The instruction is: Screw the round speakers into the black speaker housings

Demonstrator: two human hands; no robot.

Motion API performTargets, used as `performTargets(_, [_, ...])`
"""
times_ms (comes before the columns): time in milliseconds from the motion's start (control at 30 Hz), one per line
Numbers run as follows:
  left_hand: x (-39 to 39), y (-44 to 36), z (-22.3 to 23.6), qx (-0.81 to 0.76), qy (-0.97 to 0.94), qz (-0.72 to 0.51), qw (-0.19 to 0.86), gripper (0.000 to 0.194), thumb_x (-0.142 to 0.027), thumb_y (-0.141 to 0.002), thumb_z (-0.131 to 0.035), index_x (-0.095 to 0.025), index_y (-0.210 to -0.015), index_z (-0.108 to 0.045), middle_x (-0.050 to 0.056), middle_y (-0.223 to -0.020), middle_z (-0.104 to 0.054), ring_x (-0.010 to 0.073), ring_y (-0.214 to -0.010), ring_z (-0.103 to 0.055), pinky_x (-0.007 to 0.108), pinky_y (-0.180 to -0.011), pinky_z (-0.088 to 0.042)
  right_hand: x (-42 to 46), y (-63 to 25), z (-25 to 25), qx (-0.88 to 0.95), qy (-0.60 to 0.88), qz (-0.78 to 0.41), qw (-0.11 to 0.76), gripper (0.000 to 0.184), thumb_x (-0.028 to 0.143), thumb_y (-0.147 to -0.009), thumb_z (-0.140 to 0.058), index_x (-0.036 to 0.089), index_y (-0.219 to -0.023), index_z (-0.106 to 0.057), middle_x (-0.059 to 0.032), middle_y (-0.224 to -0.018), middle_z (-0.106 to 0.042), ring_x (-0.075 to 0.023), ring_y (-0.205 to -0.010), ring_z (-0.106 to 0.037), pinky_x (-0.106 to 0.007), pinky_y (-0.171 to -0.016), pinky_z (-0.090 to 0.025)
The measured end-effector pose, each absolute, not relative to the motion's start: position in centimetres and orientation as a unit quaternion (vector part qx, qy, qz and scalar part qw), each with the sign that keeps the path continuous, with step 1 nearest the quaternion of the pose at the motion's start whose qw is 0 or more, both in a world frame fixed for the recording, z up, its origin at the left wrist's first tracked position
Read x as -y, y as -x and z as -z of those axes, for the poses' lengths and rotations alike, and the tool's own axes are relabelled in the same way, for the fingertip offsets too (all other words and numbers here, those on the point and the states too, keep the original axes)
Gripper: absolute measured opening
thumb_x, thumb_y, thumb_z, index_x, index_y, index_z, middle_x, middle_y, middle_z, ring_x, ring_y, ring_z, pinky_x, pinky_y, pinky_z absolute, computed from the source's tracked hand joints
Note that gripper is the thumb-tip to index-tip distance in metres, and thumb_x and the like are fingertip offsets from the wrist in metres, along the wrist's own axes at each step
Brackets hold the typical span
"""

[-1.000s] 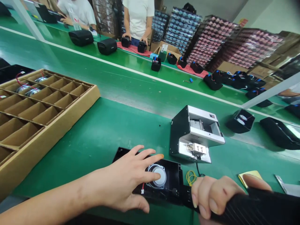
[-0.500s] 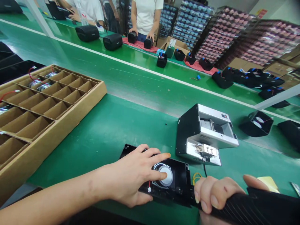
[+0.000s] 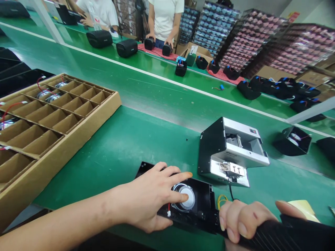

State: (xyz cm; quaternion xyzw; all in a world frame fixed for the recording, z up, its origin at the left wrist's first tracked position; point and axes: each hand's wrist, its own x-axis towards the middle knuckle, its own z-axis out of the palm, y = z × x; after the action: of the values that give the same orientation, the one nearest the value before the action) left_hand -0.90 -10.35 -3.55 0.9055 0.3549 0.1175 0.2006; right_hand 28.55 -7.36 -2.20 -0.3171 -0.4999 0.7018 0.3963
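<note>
My left hand [image 3: 154,195] lies spread across a black plastic speaker housing [image 3: 202,195], its thumb by the near edge. One fingertip rests on the pale cone of a round speaker driver [image 3: 187,198] set in the housing. A short red wire with a white plug [image 3: 169,212] hangs beside the driver. In my right hand [image 3: 243,219] is a black ribbed electric screwdriver [image 3: 290,232], its front end at the housing's right end. My fingers hide its tip, so contact cannot be made out.
Behind the housing stands a silver-and-black screw feeder [image 3: 231,153]. A divided cardboard tray [image 3: 104,111] with several speaker drivers lies at left. Yellow wire [image 3: 221,201] and yellow paper [image 3: 303,209] are near my right hand. Across the green bench, a co-worker [image 3: 166,21] handles two black speakers.
The whole view has shifted slightly, moving everything a little right and down. Both hands keep the same grip and place on the housing and screwdriver.
</note>
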Motion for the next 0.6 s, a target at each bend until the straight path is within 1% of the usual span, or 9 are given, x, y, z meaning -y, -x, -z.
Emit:
performTargets(67, [10.3, 0.9, 3.6, -0.355, -0.905, -0.121, 0.2, 0.058, -0.044, -0.082, -0.085, -0.029, -0.134, -0.067, 0.009, -0.172, -0.036, 0.0403, -0.142, -0.049, 0.059, -0.112, -0.042, 7.3, -28.1, 2.0, 0.514, 0.32, -0.696, 0.387, 0.063, 0.078, -0.081, -0.057, 0.022, -0.056, -0.067, -0.0106, -0.047, -0.063, -0.0338, -0.05, -0.07, -0.056, -0.056, -0.061])
performTargets(133, [10.3, 0.9, 3.7, -0.356, -0.905, -0.122, 0.199, 0.057, -0.044, -0.081, -0.085, -0.029, -0.134, -0.067, 0.009, -0.172, -0.036, 0.0402, -0.142, -0.049, 0.059, -0.112, -0.042, 7.9, -26.9, 2.0, 0.507, 0.318, -0.639, 0.483, 0.053, 0.068, -0.087, -0.058, 0.023, -0.061, -0.067, -0.0054, -0.045, -0.062, -0.0271, -0.04, -0.063, -0.046, -0.045, -0.057])
performTargets(200, [10.3, 0.9, 3.7, -0.354, -0.905, -0.124, 0.198, 0.058, -0.045, -0.081, -0.085, -0.029, -0.133, -0.067, 0.009, -0.172, -0.037, 0.0403, -0.141, -0.05, 0.058, -0.111, -0.042, 8.6, -25.3, 2.1, 0.485, 0.31, -0.546, 0.609, 0.036, 0.057, -0.093, -0.059, 0.026, -0.078, -0.07, 0.0025, -0.045, -0.059, -0.019, -0.029, -0.051, -0.035, -0.035, -0.048])
performTargets(267, [10.2, 0.9, 3.7, -0.353, -0.906, -0.126, 0.197, 0.058, -0.045, -0.081, -0.086, -0.029, -0.133, -0.067, 0.009, -0.172, -0.037, 0.0404, -0.141, -0.05, 0.058, -0.111, -0.042, 9.1, -24.2, 2.2, 0.489, 0.298, -0.488, 0.659, 0.026, 0.051, -0.096, -0.056, 0.03, -0.089, -0.07, 0.0057, -0.045, -0.058, -0.0162, -0.026, -0.045, -0.03, -0.033, -0.043])
performTargets(300, [10.3, 0.8, 3.7, -0.353, -0.906, -0.127, 0.197, 0.058, -0.045, -0.08, -0.086, -0.029, -0.133, -0.067, 0.009, -0.172, -0.037, 0.0405, -0.141, -0.05, 0.058, -0.111, -0.042, 9.2, -24.0, 2.4, 0.5, 0.296, -0.486, 0.653, 0.029, 0.05, -0.098, -0.054, 0.029, -0.086, -0.07, 0.0051, -0.045, -0.058, -0.0166, -0.026, -0.045, -0.03, -0.033, -0.043])
performTargets(367, [10.3, 0.8, 3.7, -0.356, -0.905, -0.125, 0.198, 0.059, -0.045, -0.08, -0.086, -0.029, -0.133, -0.067, 0.009, -0.172, -0.037, 0.0407, -0.141, -0.051, 0.058, -0.111, -0.042, 9.1, -24.2, 2.8, 0.52, 0.292, -0.511, 0.619, 0.047, 0.054, -0.1, -0.047, 0.024, -0.068, -0.065, 0.003, -0.04, -0.052, -0.0174, -0.026, -0.045, -0.03, -0.033, -0.04])
performTargets(467, [10.3, 0.8, 3.6, -0.358, -0.904, -0.116, 0.203, 0.058, -0.045, -0.081, -0.086, -0.03, -0.134, -0.066, 0.009, -0.172, -0.036, 0.04, -0.142, -0.049, 0.059, -0.111, -0.042, 8.6, -25.2, 3.4, 0.516, 0.303, -0.541, 0.59, 0.066, 0.066, -0.099, -0.041, 0.022, -0.051, -0.054, 0.0018, -0.036, -0.042, -0.0179, -0.029, -0.045, -0.032, -0.034, -0.038])
performTargets(533, [10.3, 0.8, 3.6, -0.355, -0.905, -0.113, 0.204, 0.058, -0.046, -0.082, -0.084, -0.03, -0.134, -0.066, 0.009, -0.172, -0.036, 0.0393, -0.142, -0.049, 0.059, -0.111, -0.042, 8.3, -25.6, 3.3, 0.513, 0.31, -0.548, 0.583, 0.066, 0.069, -0.096, -0.046, 0.022, -0.05, -0.053, 0.0021, -0.037, -0.041, -0.0179, -0.031, -0.046, -0.032, -0.036, -0.04])
performTargets(600, [10.2, 0.8, 3.5, -0.354, -0.906, -0.113, 0.201, 0.057, -0.046, -0.082, -0.084, -0.03, -0.134, -0.066, 0.009, -0.172, -0.036, 0.0385, -0.141, -0.049, 0.058, -0.11, -0.042, 8.4, -25.5, 2.9, 0.527, 0.314, -0.561, 0.556, 0.06, 0.064, -0.095, -0.052, 0.022, -0.054, -0.06, 0.0005, -0.041, -0.049, -0.0184, -0.034, -0.051, -0.033, -0.039, -0.045])
